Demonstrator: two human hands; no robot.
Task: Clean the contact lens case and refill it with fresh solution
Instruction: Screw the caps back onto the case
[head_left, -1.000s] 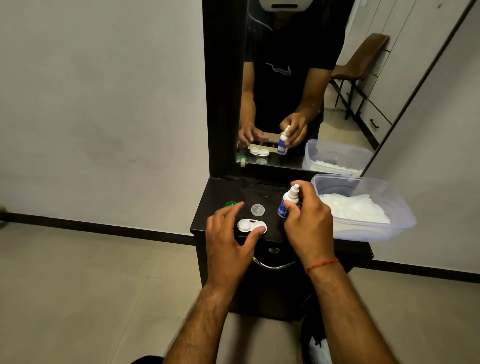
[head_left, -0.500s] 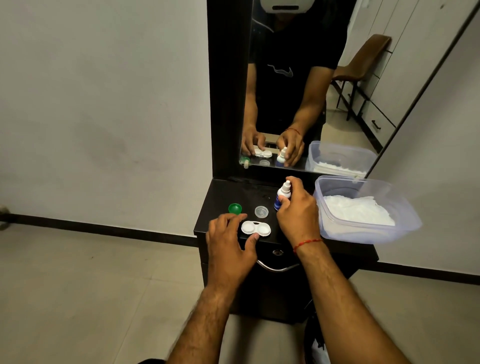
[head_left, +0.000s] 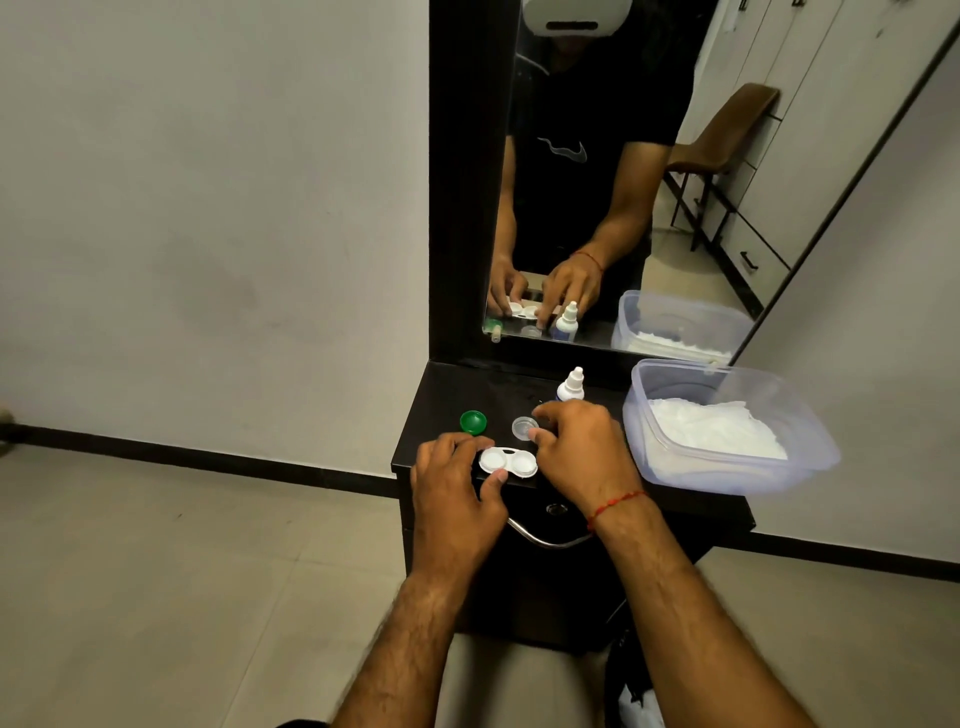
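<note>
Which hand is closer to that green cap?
Left. The left hand holds the lens case just in front of the green cap; the right hand sits farther right, by the clear cap.

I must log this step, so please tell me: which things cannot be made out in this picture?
- Solution bottle, head view: lower body hidden behind right hand; label unreadable.
- Contact lens case: liquid inside the wells too small to judge.
- Clear cap: partly covered by right fingertips; grip unclear.
</note>
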